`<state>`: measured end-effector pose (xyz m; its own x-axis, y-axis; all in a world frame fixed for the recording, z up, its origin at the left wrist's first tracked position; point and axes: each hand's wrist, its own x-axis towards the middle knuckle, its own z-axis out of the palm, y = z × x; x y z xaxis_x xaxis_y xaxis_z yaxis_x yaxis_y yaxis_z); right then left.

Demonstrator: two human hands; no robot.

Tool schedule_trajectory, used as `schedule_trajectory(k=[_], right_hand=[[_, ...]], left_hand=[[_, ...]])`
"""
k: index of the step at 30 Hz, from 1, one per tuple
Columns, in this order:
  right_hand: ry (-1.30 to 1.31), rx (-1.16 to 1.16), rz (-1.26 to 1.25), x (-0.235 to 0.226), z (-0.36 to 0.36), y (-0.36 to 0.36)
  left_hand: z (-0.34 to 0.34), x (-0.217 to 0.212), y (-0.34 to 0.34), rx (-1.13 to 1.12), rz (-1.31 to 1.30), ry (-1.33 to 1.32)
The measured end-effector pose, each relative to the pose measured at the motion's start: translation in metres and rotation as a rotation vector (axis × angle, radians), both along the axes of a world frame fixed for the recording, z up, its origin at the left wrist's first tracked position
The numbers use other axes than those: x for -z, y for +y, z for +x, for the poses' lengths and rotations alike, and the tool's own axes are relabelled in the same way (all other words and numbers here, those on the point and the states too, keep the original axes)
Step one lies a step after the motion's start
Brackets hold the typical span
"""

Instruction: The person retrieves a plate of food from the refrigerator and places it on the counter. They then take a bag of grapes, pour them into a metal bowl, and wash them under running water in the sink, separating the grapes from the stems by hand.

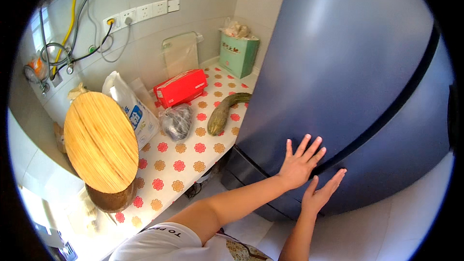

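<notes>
Refrigerator [338,67] right of the flowered table [170,157], likely heavy, stiff, slick-skinned; dark groove [386,114] looks the best hold! Left hand [300,164] beside it, fingers spread; right hand [322,194], fingers together, thumb apart

At right, the tall slate-blue refrigerator [345,63] has a black seam [386,117]. At left, the white bench cover [189,157] repeats red and tan flowers [179,166]; the rectangular box [181,88] is red, the far upright canister [237,58] pale green, the round wooden board [101,140] yellow with brown-streaked grain.
</notes>
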<state>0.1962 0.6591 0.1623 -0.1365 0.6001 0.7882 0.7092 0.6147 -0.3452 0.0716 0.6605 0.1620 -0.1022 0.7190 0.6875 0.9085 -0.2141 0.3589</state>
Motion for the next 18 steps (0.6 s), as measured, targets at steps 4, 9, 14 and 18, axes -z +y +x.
schedule_trajectory(k=[4, 9, 14, 18], right_hand=[[-0.024, 0.048, 0.049, 0.013, -0.006, 0.025], [-0.008, 0.065, 0.221, 0.025, -0.01, 0.033], [0.063, -0.179, 0.231, 0.029, -0.037, -0.016], [0.089, -0.598, -0.127, 0.067, -0.074, -0.123]], left_hand=[[0.0, 0.005, 0.003, 0.013, -0.023, 0.014], [-0.002, 0.016, 0.003, 0.078, 0.04, 0.055], [-0.034, 0.021, -0.098, 0.23, -0.203, -0.092], [-0.049, 0.063, -0.226, 0.072, -0.221, -0.157]])
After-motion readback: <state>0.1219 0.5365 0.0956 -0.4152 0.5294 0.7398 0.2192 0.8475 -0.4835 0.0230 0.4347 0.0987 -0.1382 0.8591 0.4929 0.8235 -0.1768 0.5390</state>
